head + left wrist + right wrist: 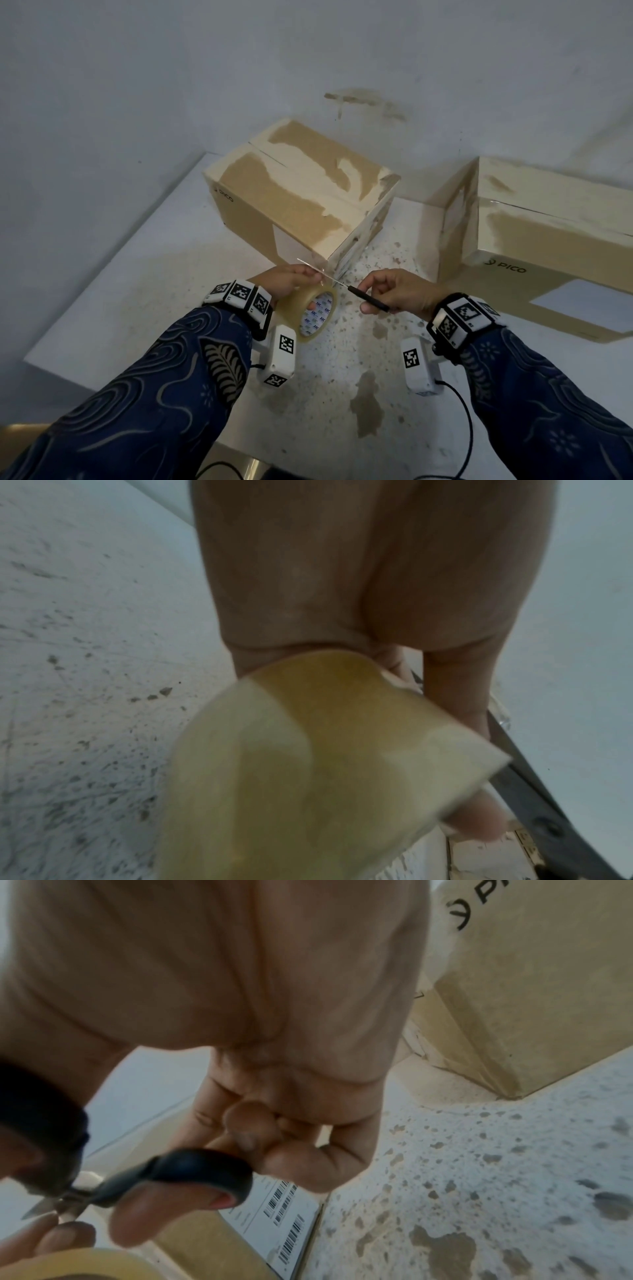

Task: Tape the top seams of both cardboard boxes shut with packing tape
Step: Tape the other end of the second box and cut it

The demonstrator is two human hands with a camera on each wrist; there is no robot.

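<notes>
Head view, centre: left hand [287, 281] gripping tape roll [308, 313], right hand [397, 291] grasping scissors [368, 300]; two boxes [301, 192] [548, 240] on speckled table [342, 394] behind. Left wrist: roll blocking lower frame. Right wrist: scissor handle lower left, barcode label [274, 1210] beneath.

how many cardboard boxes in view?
2. One cardboard box stands on the table's far middle, left of the other; the second box sits at the right, partly cut off by the frame.

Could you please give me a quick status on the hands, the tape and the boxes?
Left hand holds tape roll, pinching the free end. Right hand grips scissors, blades at the tape. Both boxes closed. Nothing in the way.
</notes>
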